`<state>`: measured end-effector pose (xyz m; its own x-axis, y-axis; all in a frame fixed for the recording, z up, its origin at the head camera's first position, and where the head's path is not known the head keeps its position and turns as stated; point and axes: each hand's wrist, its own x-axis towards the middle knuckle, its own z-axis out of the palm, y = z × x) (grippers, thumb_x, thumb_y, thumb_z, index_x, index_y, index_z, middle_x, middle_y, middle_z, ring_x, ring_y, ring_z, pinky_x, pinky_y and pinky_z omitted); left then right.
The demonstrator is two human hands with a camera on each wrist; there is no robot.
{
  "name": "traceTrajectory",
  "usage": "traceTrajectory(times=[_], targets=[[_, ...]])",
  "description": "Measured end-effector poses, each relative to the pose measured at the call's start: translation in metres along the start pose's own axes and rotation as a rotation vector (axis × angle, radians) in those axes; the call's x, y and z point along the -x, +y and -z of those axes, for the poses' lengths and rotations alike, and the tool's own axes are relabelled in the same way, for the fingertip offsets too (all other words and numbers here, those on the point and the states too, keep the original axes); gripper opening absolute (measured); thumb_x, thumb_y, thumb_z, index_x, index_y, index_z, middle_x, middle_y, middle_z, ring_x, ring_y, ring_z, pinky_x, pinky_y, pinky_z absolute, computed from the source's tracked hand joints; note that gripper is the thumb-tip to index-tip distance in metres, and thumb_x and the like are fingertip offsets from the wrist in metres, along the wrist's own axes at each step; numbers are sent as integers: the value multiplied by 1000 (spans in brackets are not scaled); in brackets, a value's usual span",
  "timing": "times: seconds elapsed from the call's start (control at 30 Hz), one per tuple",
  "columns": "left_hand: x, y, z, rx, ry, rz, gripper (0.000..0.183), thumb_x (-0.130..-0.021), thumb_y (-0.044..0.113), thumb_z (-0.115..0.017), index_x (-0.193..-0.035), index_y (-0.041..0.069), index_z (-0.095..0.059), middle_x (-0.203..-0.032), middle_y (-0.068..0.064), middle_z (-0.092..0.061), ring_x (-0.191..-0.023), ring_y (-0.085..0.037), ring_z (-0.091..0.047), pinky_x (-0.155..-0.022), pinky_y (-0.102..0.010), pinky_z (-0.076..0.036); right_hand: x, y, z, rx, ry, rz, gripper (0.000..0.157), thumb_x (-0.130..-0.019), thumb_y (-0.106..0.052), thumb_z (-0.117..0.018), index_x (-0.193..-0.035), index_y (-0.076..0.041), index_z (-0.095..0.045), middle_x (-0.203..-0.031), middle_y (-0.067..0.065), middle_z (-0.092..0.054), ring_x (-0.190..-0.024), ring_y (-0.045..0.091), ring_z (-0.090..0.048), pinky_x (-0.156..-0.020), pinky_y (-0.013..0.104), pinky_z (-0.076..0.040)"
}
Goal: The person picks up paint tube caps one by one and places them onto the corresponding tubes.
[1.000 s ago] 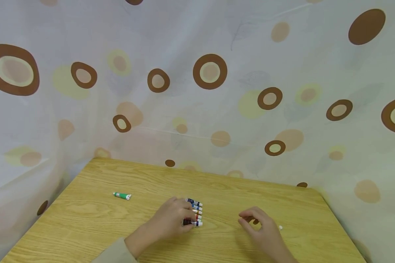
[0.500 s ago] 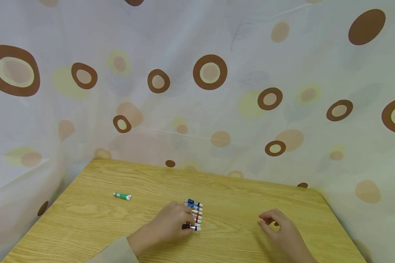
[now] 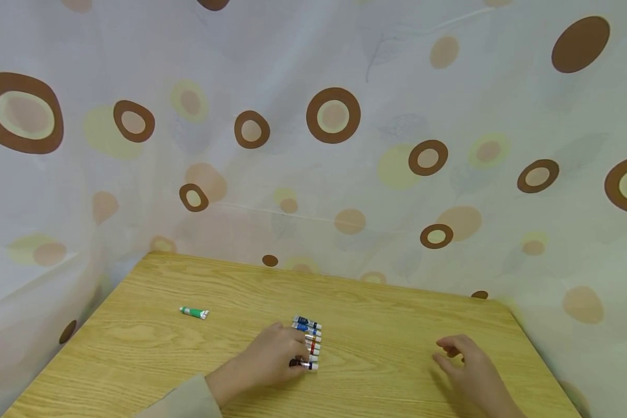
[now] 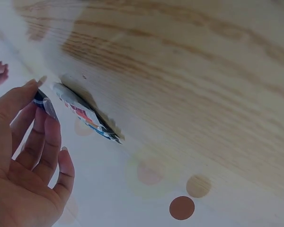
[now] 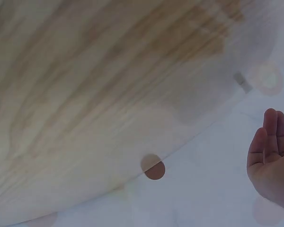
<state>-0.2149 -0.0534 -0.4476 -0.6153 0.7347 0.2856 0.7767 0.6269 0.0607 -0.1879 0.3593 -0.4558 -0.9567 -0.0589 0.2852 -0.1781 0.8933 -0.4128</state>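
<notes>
My left hand (image 3: pixel 276 355) pinches a dark paint tube (image 3: pixel 298 363) with a white cap at the near end of a row of small tubes. In the left wrist view, the held dark tube lies between thumb and fingers, beside the row. A navy tube (image 3: pixel 307 322), a blue tube (image 3: pixel 306 329) and a red tube (image 3: pixel 313 346) lie among the several in that row, caps to the right; the fingers cover part of them. Over the table's right side is my right hand (image 3: pixel 470 363), fingers loosely bent and thumb apart, nothing seen between them.
A green paint tube (image 3: pixel 194 313) lies alone on the left of the wooden table (image 3: pixel 366 325), its white end pointing left. Behind and at both sides hangs a pale curtain (image 3: pixel 292 174) with brown rings and dots.
My right hand has moved right, away from the row, and now covers the spot where a small white piece lay. My left hand has brought the dark tube slightly toward me.
</notes>
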Motion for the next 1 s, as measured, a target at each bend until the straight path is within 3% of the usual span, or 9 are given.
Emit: traceTrajectory(times=[0.33, 0.53, 0.8, 1.0], targets=[[0, 2, -4, -54, -23, -12, 8, -83, 35, -84, -90, 32, -81, -83, 16, -65, -72, 4, -51, -62, -16, -26, -2, 18, 4, 23, -149, -76, 38, -91, -22, -78, -121, -1, -69, -112, 7, -67, -94, 18, -63, -74, 27, -54], [0, 3, -6, -68, -39, -20, 7, -84, 34, -83, -89, 31, -81, -83, 16, -68, -70, 4, -51, -61, -17, -26, -3, 27, 4, 41, -215, -95, 36, -95, -22, -73, -121, 2, -68, -113, 10, -66, -100, 26, -66, -79, 39, -58], [0, 4, -5, -101, -38, -33, 5, -84, 33, -84, -86, 30, -80, -84, 15, -69, -71, 3, -53, -60, -17, -26, -7, 31, -1, 19, -296, -138, 28, -96, -22, -72, -116, -2, -71, -106, 4, -66, -90, 13, -64, -78, 30, -57], [-1, 4, -8, -129, -62, -48, 6, -87, 33, -82, -85, 29, -79, -83, 15, -68, -67, 3, -49, -60, -18, -27, -10, 30, -2, 24, -318, -144, 20, -94, -14, -72, -112, -4, -73, -101, 1, -67, -86, 11, -62, -76, 31, -57]])
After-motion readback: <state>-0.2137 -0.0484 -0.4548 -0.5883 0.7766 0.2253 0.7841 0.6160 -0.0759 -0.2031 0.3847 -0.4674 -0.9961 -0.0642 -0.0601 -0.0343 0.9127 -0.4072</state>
